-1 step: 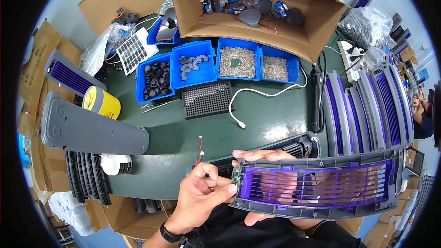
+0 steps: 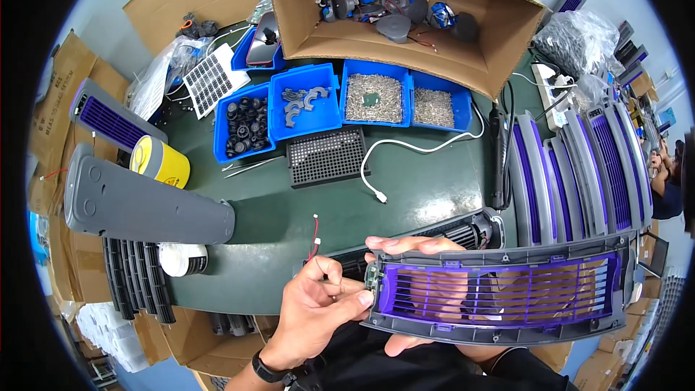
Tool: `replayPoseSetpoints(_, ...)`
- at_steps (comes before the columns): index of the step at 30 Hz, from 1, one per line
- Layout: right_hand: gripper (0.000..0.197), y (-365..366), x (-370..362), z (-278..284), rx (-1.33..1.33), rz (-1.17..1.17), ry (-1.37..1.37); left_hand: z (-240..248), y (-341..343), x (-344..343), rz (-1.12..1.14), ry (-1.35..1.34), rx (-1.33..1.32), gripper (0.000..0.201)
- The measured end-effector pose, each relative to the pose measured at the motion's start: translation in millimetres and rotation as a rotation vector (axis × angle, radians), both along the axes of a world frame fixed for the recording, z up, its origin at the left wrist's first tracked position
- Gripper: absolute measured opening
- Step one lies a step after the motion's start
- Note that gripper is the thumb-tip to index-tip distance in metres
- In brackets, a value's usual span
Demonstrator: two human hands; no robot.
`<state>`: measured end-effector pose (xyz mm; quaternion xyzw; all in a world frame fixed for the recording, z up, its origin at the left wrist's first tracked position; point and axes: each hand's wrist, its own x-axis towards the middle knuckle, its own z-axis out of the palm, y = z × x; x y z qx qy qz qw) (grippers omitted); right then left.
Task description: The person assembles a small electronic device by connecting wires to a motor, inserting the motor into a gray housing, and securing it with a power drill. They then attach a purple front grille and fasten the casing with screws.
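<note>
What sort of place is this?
Likely an assembly workshop: there are blue bins of small parts, an open carton of wired components, and a row of similar grey-and-purple panels.

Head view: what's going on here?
A person's right hand supports a long gray plastic panel with a purple slatted grille from behind, fingers over its upper edge. The left hand has thumb and fingers drawn together at the panel's left end, by a small green circuit board; whether they grip anything small isn't clear. Beyond, open blue plastic bins stand on the dark green table, and similar gray-and-purple panels are lined up at right.
</note>
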<state>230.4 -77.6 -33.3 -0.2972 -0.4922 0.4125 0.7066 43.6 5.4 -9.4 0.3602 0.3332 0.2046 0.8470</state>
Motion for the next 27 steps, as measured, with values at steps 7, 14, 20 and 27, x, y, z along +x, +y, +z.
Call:
replayPoseSetpoints(7, 0.107, 1.4, -0.3, 1.0, -0.003, 0.008, 0.024, -4.0, 0.8, -2.8, -0.007, -0.035, 0.011, 0.035)
replayPoseSetpoints(14, 0.110, 3.8, 0.0, -7.6, -0.001, -0.017, -0.026, 19.9, -5.2, -14.6, -0.004, 0.227, 0.414, 0.023)
replayPoseSetpoints(20, 0.112, 6.0, -0.1, -7.2, 0.001, -0.040, -0.078, 16.3, 22.0, -17.7, 0.183, 0.486, 0.933, 0.016)
replayPoseSetpoints(27, 0.113, 3.3, -0.4, -9.0, -0.025, -0.030, -0.088, 3.3, 37.2, -8.6, 0.018, 0.365, 0.836, 0.021)
